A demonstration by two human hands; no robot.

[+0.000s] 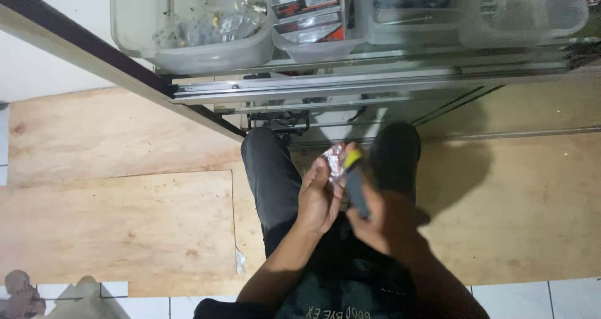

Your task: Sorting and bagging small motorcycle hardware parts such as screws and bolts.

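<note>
My left hand holds a small crinkled clear plastic packet by its lower part, fingers curled around it. My right hand is closed around a dark-handled tool with a yellow tip, and the tip touches the packet. Both hands meet over my knees, which are in dark trousers, close in front of a glass cabinet. What is inside the packet cannot be made out.
A glass display cabinet with aluminium sliding rails stands just ahead. It holds clear plastic tubs of small parts and boxed goods. Plywood sheets cover the floor; white tiles show at the bottom.
</note>
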